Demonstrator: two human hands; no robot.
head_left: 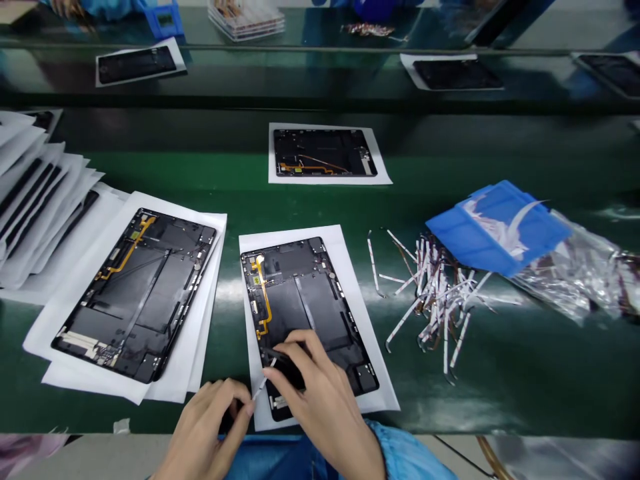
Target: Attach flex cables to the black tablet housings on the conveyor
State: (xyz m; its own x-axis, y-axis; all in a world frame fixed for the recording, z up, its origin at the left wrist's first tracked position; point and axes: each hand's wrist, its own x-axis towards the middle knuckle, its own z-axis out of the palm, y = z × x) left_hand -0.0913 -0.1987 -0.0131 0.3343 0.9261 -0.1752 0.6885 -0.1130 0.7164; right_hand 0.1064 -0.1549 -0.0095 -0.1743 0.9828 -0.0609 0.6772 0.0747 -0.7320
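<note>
An open black tablet chassis (310,293) with an orange flex cable lies on a white sheet (345,260) in front of me. My right hand (320,400) rests on its lower end, fingers pressed down on a black part. My left hand (210,427) sits just left of the sheet, its fingers pinched on a thin white strip (263,383) that reaches toward the right fingertips. What the right fingers hold is hidden.
A second open chassis (135,293) lies on stacked white sheets at left, and another (323,153) further back. Several loose white strips (435,293) are heaped at right beside a blue tray (500,227) and a clear bag (580,267). More sheets (35,193) fan out far left.
</note>
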